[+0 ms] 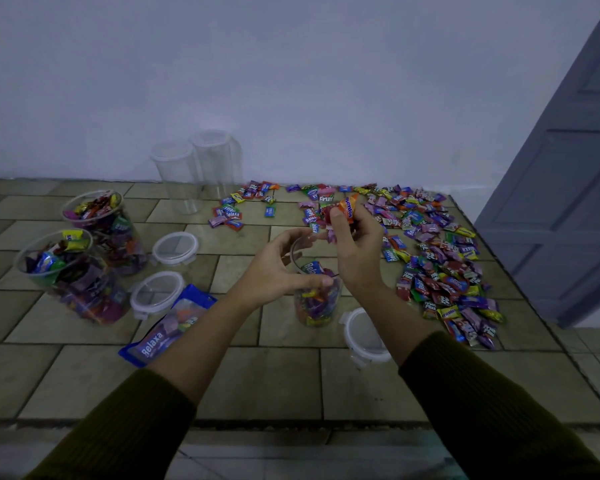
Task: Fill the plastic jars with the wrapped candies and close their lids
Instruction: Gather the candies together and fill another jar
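The clear plastic jar (pixel 315 308) stands in the middle of the tiled worktop (pixel 284 375), partly full of bright sweets. The left hand (pixel 281 268) curls its fingers round the rim. The right hand (pixel 355 247) grips a bunch of wrapped candies (pixel 342 209) just above.

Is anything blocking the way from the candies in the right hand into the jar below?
Nothing visible does. Below the candies, the jar is open at the top, a lid lies on the table beside it, and the left hand holds the jar only at the rim.
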